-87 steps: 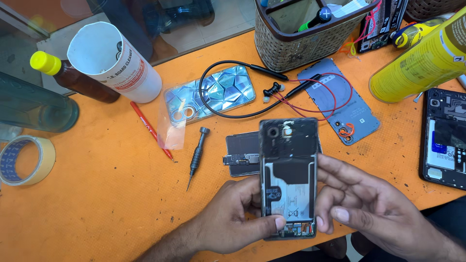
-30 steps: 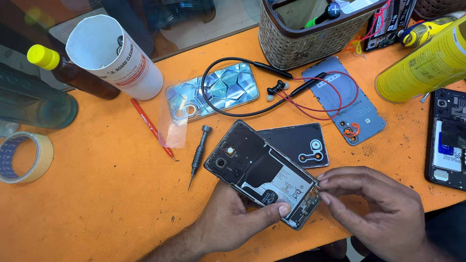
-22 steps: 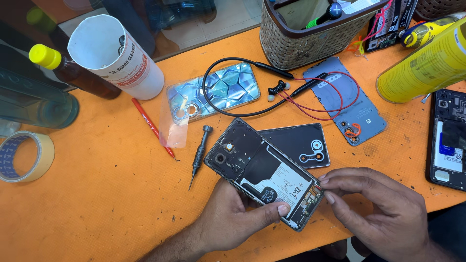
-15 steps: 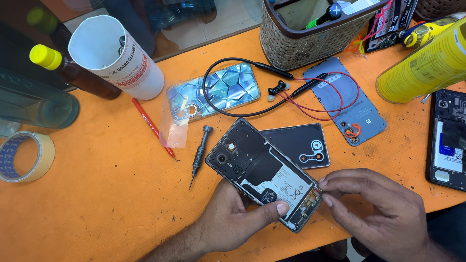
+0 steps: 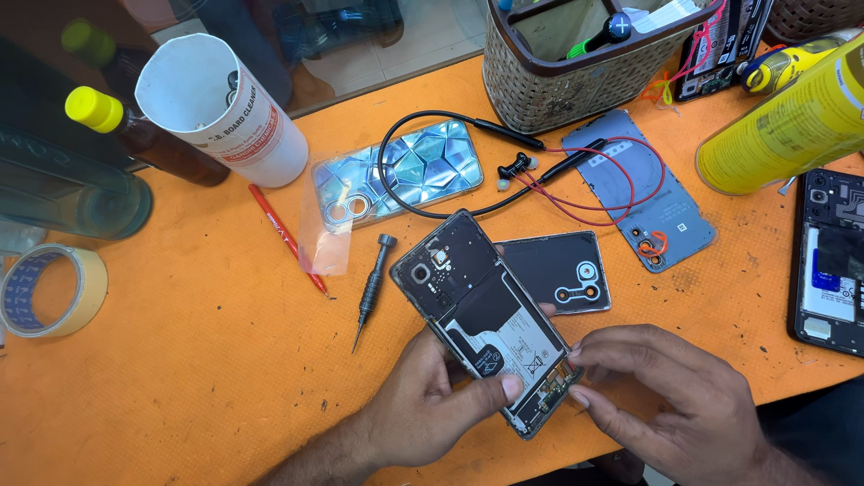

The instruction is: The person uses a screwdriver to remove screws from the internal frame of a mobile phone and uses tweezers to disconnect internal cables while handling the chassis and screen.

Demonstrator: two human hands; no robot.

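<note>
Gripped from below by the left hand (image 5: 432, 405) is an opened phone (image 5: 490, 319), its back cover off and its battery and boards exposed; the thumb is pressed on the battery near the lower end. The phone is held tilted, its camera end pointing to about 11 o'clock and its bottom end to about 5 o'clock, just above the orange table (image 5: 180, 378) near the front edge. The right hand (image 5: 675, 405) is closed at the phone's bottom corner, fingertips (image 5: 580, 346) pinched against the frame edge; whether anything small is held between them cannot be told.

At 1 o'clock from the phone, partly under it, a dark back cover (image 5: 562, 283) is laid flat. At 9 o'clock a small screwdriver (image 5: 372, 288) is lying, tip toward the front edge, and beyond it at 10 o'clock a red pen (image 5: 286, 238). At 12 o'clock a blue patterned case (image 5: 396, 175) is seen, with black earphones (image 5: 468, 162) looped over it. At 2 o'clock a grey cover (image 5: 643, 193) is crossed by red wires (image 5: 621, 171). A woven basket (image 5: 585, 72) is set further back at 1 o'clock, a yellow can (image 5: 792, 126) at 2 o'clock, and a second opened phone (image 5: 832, 261) at 3 o'clock. Far out at 10 o'clock a white cup (image 5: 225, 108) and a brown bottle (image 5: 144, 135) are standing, and a tape roll (image 5: 49, 288) is laid at 9 o'clock.
</note>
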